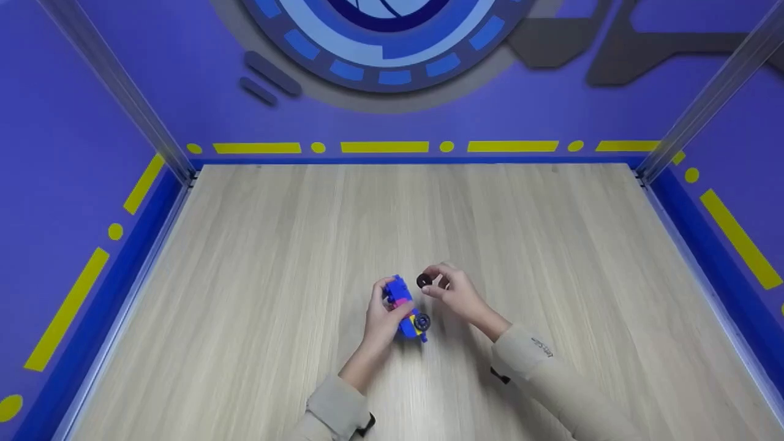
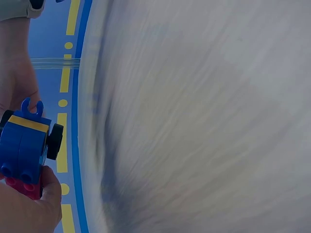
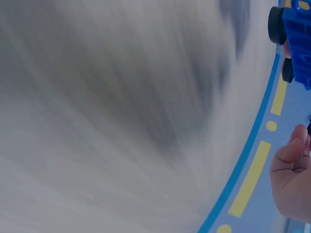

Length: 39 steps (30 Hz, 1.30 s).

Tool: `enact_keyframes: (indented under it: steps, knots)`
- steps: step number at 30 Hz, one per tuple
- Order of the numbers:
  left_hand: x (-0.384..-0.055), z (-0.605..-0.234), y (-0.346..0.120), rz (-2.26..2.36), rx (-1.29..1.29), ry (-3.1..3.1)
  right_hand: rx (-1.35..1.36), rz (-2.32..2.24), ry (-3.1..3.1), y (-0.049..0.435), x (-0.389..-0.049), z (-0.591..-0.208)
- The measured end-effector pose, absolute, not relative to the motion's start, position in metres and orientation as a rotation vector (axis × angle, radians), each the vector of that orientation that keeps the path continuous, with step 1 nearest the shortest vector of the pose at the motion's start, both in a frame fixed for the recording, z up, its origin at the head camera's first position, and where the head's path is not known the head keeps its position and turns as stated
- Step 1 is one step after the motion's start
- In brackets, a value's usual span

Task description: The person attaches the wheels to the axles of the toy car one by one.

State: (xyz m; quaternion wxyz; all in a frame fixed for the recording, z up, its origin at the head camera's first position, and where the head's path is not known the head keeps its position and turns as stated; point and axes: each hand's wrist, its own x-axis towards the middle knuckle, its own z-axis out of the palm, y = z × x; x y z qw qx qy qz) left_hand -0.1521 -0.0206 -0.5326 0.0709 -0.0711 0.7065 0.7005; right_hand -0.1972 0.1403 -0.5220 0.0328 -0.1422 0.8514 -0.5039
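Observation:
A small toy car [image 1: 399,290] built of blue, yellow and pink blocks is gripped by my left hand [image 1: 380,321], above the middle of the table. The thumb lies across its side. One black wheel [image 1: 422,322] shows near the car's lower end. In the left wrist view, the blue block body [image 2: 22,150] has black wheels on both sides and a blue hook-like piece on its end. My right hand [image 1: 458,298] pinches a loose black wheel [image 1: 424,280] just right of the car, apart from it. That wheel is mostly cut off in the right wrist view.
A light wood-grain table [image 1: 275,245] spreads around both hands. Blue panels [image 1: 380,125] with yellow marks enclose its back and sides, with metal posts [image 1: 704,104] at the corners.

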Motion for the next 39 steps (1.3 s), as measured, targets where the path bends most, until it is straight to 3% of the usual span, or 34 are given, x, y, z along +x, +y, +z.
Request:
enact_keyframes:
  steps: [9,19,39]
  knots:
    - [-0.145,-0.51,-0.019,2.106,-0.193,2.102,-0.527,-1.542,2.624,0.136,-0.193,-0.516]
    - [-0.154,-0.539,-0.019,2.107,-0.158,2.117,-0.608,-1.567,2.618,0.131,-0.188,-0.512]
    - [-0.154,-0.538,-0.018,2.132,-0.146,2.079,-0.885,-1.448,2.82,0.126,-0.184,-0.517]
